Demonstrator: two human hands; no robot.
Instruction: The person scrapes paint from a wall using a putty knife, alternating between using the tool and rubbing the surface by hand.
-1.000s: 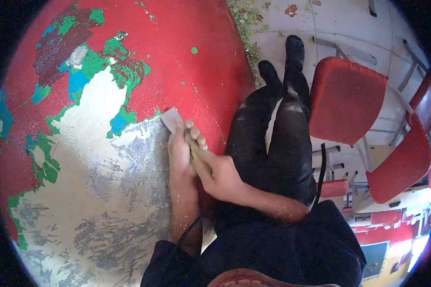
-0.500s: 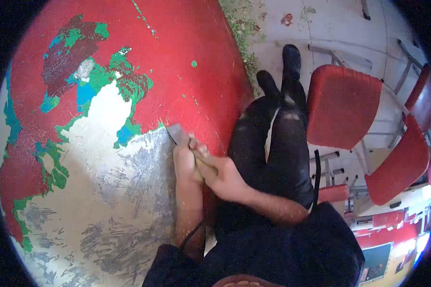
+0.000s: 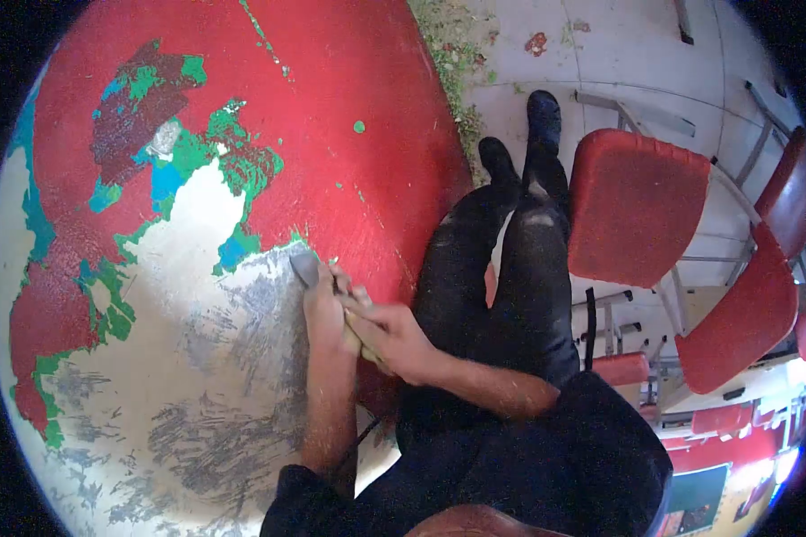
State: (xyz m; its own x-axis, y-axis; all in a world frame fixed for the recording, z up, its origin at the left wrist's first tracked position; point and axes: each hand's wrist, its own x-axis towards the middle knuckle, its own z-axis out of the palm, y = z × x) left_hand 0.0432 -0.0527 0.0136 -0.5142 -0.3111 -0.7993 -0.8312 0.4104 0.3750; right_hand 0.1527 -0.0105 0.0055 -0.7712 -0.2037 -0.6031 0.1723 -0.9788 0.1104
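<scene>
Right hand and left hand, both curled closed, grip one scraper. Beside the person's legs rises a red wall; on its pale bare patch, near the green-fringed upper corner, lies the scraper's blade.

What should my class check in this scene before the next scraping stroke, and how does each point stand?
1. Both hands on the scraper: ok; left hand nearer the blade, right hand behind.
2. Blade beside the remaining paint: ok; it is by the boundary between the pale, scraped patch and the red paint.
3. Hands gloved: not ok; both are bare.
4. Floor free of debris: not ok; bits lie along the wall's foot.
5. Blade edge sharp: cannot tell.
</scene>
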